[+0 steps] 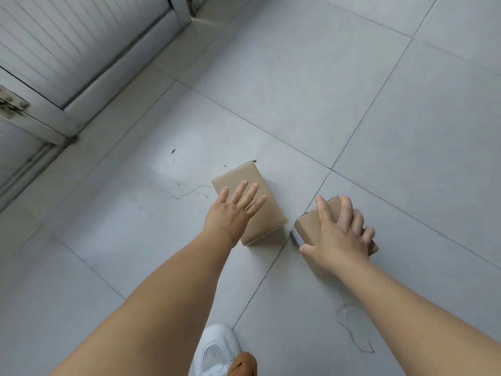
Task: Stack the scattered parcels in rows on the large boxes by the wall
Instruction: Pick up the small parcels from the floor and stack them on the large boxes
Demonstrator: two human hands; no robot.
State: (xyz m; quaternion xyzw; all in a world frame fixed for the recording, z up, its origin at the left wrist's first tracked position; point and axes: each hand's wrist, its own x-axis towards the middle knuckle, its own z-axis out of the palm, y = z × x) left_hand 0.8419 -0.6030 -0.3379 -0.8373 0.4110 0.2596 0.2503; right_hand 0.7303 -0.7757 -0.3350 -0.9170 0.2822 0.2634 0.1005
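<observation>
Closest to the camera, at the bottom edge, there's a white sneaker (pixel 217 351) planted on the grey tiled floor (pixel 379 118), with a bit of tan trouser leg (pixel 244 363) just beside it. Both bare forearms reach forward from there.

The right hand (pixel 339 237) is down over the smaller cardboard parcel (pixel 311 223), which sits on the floor right of centre. Its fingers are spread and bent over the top and far side while the thumb sits against the near end, by a strip of pale tape (pixel 297 238) — so it's gripping that parcel, though it's a bit blurry and most of the box is hidden under the hand.

The left hand (pixel 233 210) is over the bigger cardboard parcel (pixel 244 180), lying on the floor just left of the other one; the two boxes are near each other but apart, with a tile seam running between them. Fingers here are straight and fanned out, not curled round anything. I honestly can't tell if the palm is touching the top or hovering just above it.

Further out — a thin crack (pixel 187 192) in the tile to the left of the bigger parcel and a few dark specks. Another squiggly mark (pixel 352 329) shows on the tile by the right forearm.

Way back in the upper left corner is a grey ribbed door panel (pixel 67 42) in a metal frame, with a latch (pixel 10 104) on its left edge.
</observation>
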